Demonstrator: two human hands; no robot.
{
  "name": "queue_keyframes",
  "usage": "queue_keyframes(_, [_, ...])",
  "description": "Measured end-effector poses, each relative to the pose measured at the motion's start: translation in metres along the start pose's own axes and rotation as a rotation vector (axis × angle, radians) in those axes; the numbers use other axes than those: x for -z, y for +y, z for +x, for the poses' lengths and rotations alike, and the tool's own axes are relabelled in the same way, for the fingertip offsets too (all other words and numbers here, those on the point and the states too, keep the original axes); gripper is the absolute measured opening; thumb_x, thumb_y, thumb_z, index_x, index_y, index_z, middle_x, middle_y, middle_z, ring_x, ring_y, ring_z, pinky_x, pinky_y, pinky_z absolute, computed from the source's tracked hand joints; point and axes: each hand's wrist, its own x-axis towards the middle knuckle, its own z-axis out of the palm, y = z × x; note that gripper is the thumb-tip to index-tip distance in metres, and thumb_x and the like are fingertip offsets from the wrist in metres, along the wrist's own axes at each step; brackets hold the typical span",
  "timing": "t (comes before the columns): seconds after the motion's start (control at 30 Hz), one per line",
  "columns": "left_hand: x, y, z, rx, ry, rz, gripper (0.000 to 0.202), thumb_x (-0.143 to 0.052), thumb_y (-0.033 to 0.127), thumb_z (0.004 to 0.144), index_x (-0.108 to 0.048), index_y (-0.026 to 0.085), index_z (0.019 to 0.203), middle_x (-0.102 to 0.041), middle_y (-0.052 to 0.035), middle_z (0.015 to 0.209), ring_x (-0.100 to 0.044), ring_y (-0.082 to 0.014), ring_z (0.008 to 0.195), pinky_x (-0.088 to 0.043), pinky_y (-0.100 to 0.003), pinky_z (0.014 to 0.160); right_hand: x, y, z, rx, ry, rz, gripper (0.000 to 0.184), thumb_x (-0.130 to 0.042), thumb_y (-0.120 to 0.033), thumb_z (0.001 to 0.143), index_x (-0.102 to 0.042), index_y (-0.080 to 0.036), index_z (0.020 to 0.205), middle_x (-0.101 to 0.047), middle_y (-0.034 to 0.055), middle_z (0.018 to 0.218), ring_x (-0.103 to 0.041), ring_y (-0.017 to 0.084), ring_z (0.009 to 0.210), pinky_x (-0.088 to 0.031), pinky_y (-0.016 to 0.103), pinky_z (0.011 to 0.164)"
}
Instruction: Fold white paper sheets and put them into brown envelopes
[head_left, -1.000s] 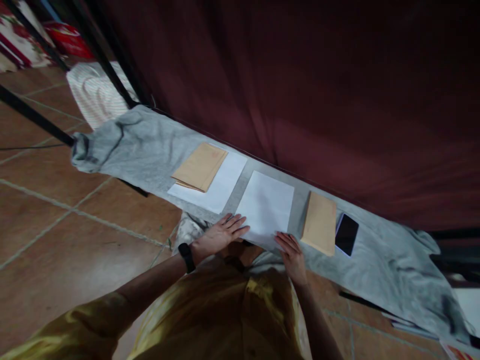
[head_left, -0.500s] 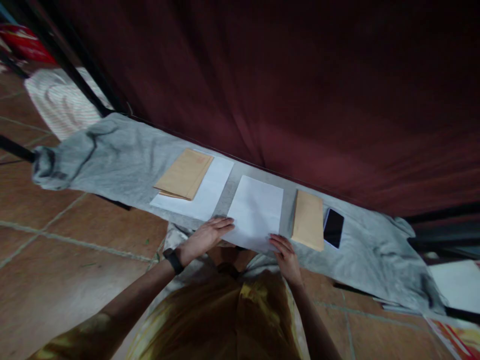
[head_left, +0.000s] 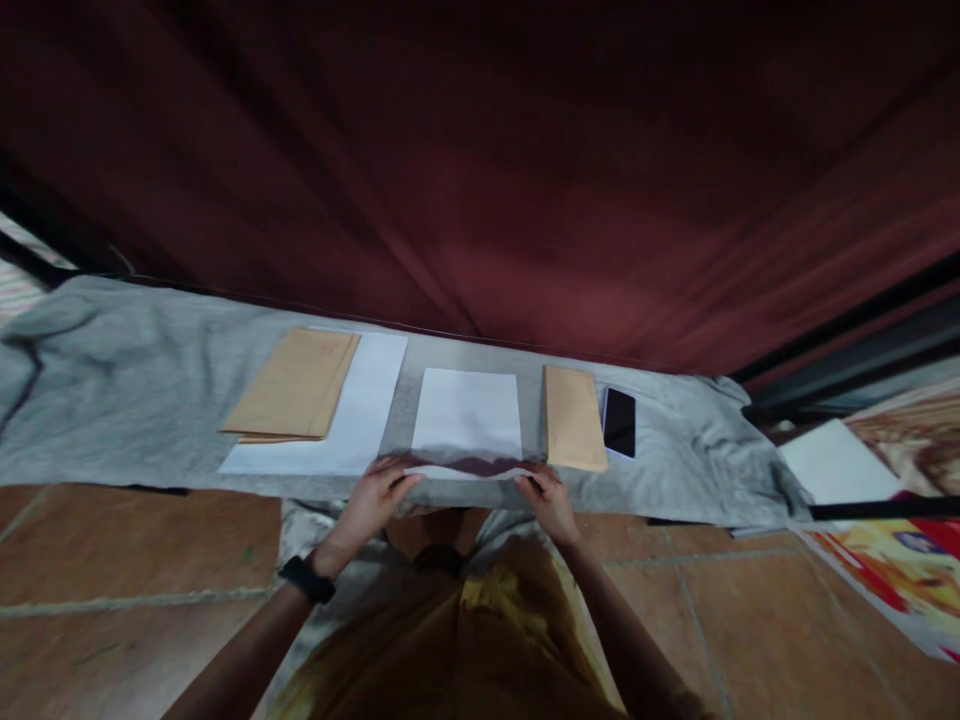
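A white sheet of paper [head_left: 466,418] lies on a grey cloth [head_left: 127,390] in front of me, its near edge lifted off the cloth. My left hand [head_left: 373,505] pinches the near left corner and my right hand [head_left: 547,500] pinches the near right corner. A black band sits on my left wrist. To the right of the sheet lies a tan envelope [head_left: 574,430]. To the left, a stack of tan envelopes [head_left: 294,385] rests on more white paper [head_left: 360,425].
A black phone [head_left: 619,422] lies right of the single envelope. A dark red curtain [head_left: 480,170] hangs close behind the cloth. Tiled floor [head_left: 112,570] lies below. White paper [head_left: 832,468] and a colourful printed sheet [head_left: 892,560] lie at the right.
The view has swung right and levelled. Both hands went from lying flat on the sheet's near corners to pinching them, and the near edge has come up off the cloth.
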Motion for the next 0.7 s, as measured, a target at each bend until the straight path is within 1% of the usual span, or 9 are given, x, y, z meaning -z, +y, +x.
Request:
queue_keyframes(0.07, [0.000, 0.006, 0.004, 0.110, 0.036, -0.022, 0.040, -0.053, 0.057, 0.092, -0.072, 0.022, 0.087, -0.076, -0.0040, 0.090, -0.070, -0.0208, 0.088, -0.055, -0.033, 0.085, 0.002, 0.000, 0.003, -0.030, 0.005, -0.012, 0.029, -0.051, -0.042, 0.102, -0.074, -0.024, 0.098, -0.075, 0.0059, 0.098, -0.069, 0.022, 0.096, -0.055, 0.036, 0.089])
queue_keyframes(0.13, [-0.001, 0.012, 0.007, 0.211, 0.080, -0.049, 0.042, -0.052, 0.059, 0.091, -0.069, 0.021, 0.086, -0.074, -0.0015, 0.083, -0.068, -0.0185, 0.079, -0.054, -0.028, 0.076, 0.002, -0.001, 0.007, -0.070, 0.013, -0.009, 0.033, -0.050, -0.046, 0.102, -0.072, -0.023, 0.092, -0.074, 0.0058, 0.090, -0.068, 0.021, 0.088, -0.054, 0.033, 0.082])
queue_keyframes(0.23, [-0.005, 0.020, 0.011, 0.291, 0.147, -0.055, 0.042, -0.052, 0.060, 0.090, -0.066, 0.022, 0.081, -0.069, 0.0013, 0.074, -0.063, -0.0162, 0.070, -0.049, -0.025, 0.067, -0.001, -0.004, 0.012, -0.142, 0.057, 0.008, 0.039, -0.050, -0.052, 0.100, -0.067, -0.021, 0.083, -0.069, 0.0042, 0.080, -0.064, 0.020, 0.078, -0.050, 0.029, 0.073])
queue_keyframes(0.33, [-0.010, 0.024, 0.013, 0.322, 0.216, -0.046, 0.040, -0.051, 0.058, 0.091, -0.062, 0.022, 0.078, -0.063, 0.0026, 0.067, -0.059, -0.0150, 0.066, -0.046, -0.024, 0.065, -0.007, -0.010, 0.018, -0.242, 0.089, 0.101, 0.041, -0.049, -0.056, 0.098, -0.064, -0.021, 0.083, -0.063, -0.0001, 0.070, -0.059, 0.016, 0.066, -0.045, 0.025, 0.064])
queue_keyframes(0.43, [-0.014, 0.024, 0.014, 0.355, 0.275, -0.076, 0.039, -0.050, 0.059, 0.090, -0.061, 0.023, 0.082, -0.061, 0.0033, 0.064, -0.057, -0.0152, 0.063, -0.045, -0.025, 0.062, -0.012, -0.014, 0.022, -0.312, 0.104, 0.247, 0.041, -0.049, -0.058, 0.097, -0.063, -0.021, 0.088, -0.059, -0.0031, 0.064, -0.058, 0.015, 0.062, -0.044, 0.024, 0.061])
queue_keyframes(0.57, [-0.018, 0.020, 0.015, 0.391, 0.270, -0.119, 0.039, -0.051, 0.061, 0.089, -0.060, 0.023, 0.085, -0.060, 0.0040, 0.062, -0.057, -0.0153, 0.059, -0.045, -0.025, 0.060, -0.017, -0.014, 0.024, -0.378, 0.104, 0.378, 0.040, -0.051, -0.059, 0.094, -0.064, -0.021, 0.092, -0.060, -0.0035, 0.064, -0.061, 0.016, 0.062, -0.046, 0.024, 0.061])
queue_keyframes(0.63, [-0.020, 0.019, 0.015, 0.411, 0.262, -0.142, 0.038, -0.052, 0.060, 0.089, -0.060, 0.023, 0.086, -0.062, 0.0033, 0.065, -0.058, -0.0152, 0.060, -0.045, -0.025, 0.061, -0.020, -0.014, 0.026, -0.408, 0.102, 0.382, 0.040, -0.052, -0.059, 0.094, -0.063, -0.021, 0.092, -0.059, -0.0040, 0.063, -0.061, 0.016, 0.060, -0.046, 0.023, 0.059])
queue_keyframes(0.7, [-0.022, 0.019, 0.015, 0.424, 0.266, -0.139, 0.037, -0.052, 0.058, 0.090, -0.060, 0.023, 0.086, -0.063, 0.0028, 0.066, -0.058, -0.0150, 0.061, -0.045, -0.025, 0.062, -0.021, -0.014, 0.031, -0.438, 0.097, 0.329, 0.040, -0.050, -0.058, 0.094, -0.063, -0.021, 0.089, -0.058, -0.0045, 0.061, -0.059, 0.015, 0.056, -0.044, 0.023, 0.056])
